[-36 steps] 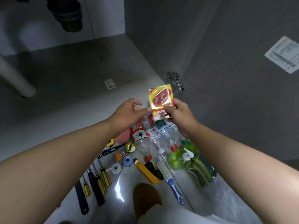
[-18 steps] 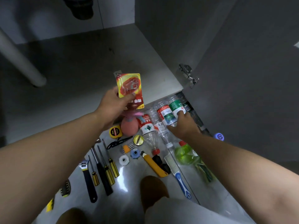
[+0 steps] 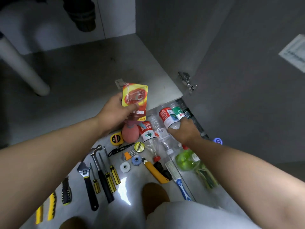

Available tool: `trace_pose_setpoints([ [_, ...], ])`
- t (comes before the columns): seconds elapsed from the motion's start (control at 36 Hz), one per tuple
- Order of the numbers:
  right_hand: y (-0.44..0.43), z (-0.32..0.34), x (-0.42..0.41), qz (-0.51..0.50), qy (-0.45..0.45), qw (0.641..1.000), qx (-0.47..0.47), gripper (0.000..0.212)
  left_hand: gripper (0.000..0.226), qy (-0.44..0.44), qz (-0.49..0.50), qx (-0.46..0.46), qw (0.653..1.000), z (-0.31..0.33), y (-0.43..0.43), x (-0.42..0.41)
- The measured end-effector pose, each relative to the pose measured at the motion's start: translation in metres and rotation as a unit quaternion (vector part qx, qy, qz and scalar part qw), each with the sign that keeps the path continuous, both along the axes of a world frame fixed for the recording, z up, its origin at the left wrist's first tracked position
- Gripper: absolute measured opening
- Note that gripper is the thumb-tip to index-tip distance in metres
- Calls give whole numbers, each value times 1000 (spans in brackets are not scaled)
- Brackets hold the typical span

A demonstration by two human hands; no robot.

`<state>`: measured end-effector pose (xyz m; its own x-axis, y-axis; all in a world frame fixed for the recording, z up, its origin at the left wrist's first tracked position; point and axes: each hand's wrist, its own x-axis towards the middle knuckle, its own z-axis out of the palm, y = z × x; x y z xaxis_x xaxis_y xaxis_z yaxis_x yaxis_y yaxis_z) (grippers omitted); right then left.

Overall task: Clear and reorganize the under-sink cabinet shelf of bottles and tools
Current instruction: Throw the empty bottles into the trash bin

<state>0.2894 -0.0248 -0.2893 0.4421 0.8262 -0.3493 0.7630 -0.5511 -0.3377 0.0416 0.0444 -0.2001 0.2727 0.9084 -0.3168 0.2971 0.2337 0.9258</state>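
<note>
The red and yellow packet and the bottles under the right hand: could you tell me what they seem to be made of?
Red and yellow packet, held in the left hand: apparently glossy plastic film, since it catches glare and wrinkles. Bottles under the right hand: likely clear thin plastic, see-through and ribbed, with printed wrap labels, probably plastic or paper.

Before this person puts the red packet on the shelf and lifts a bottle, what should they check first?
1. Left hand holds red packet firmly: ok.
2. Shelf has bare room ahead of the packet: ok.
3. Right hand rests on a bottle: ok.
4. Fingers fully closed around that bottle: cannot tell.
5. Bottle cap on tight: cannot tell.
</note>
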Motion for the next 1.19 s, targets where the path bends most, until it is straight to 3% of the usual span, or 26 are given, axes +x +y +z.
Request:
trace_pose_setpoints([
  [0.22, -22, 95, 21, -74, 184, 977, 85, 57, 33, 61, -104, 16, 993, 79, -43, 29],
  [0.33, -71, 147, 31, -88, 292, 948, 94, 61, 37, 71, -144, 16, 987, 123, -75, 57],
  [0.44, -134, 191, 49, -105, 330, 934, 85, 62, 37, 67, -174, 0, 982, 156, -109, 96],
  [0.64, -271, 249, 108, -109, 362, 925, 20, 44, 30, 88, -300, -43, 949, 197, -186, 171],
  [0.75, -366, 271, 147, -144, 356, 923, -24, 36, 28, 77, -361, -32, 929, 199, -249, 210],
  [0.86, -449, 270, 184, -193, 381, 902, -62, 44, 36, 54, -361, 25, 931, 181, -307, 234],
  [0.94, -488, 257, 195, -187, 323, 916, -150, 42, 31, 40, -382, 29, 923, 164, -335, 236],
  [1.03, -504, 231, 193, -161, 260, 924, -231, 26, 29, 46, -401, 50, 914, 154, -346, 237],
  [1.19, -499, 151, 173, -197, 142, 956, -162, 35, 26, 37, -425, 45, 904, 144, -349, 236],
])
